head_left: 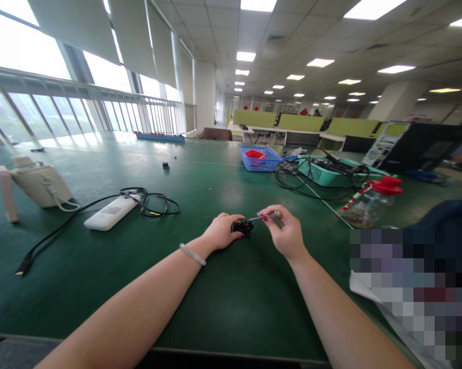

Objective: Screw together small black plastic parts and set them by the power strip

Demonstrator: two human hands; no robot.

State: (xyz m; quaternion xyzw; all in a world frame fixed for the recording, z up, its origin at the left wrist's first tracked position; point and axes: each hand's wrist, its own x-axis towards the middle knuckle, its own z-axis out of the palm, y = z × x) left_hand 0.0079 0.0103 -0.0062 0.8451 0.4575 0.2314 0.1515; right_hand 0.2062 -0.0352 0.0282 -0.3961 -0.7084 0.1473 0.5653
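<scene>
My left hand (221, 231) rests on the green table (100, 266) with its fingers closed round a small black part (242, 227). My right hand (285, 231) pinches a small screwdriver (267, 216) with a yellowish handle end; its thin shaft points left into the black part. The two hands are close together at the table's middle. A pale bracelet (192, 254) circles my left wrist.
A white power strip (111, 211) with a black cable (154, 202) lies to the left, a beige device (39, 182) beyond it. A blue basket (259, 158), a teal basket (331, 171) with cables and a red-lidded bottle (371, 201) sit at right. A small black piece (165, 165) lies farther back.
</scene>
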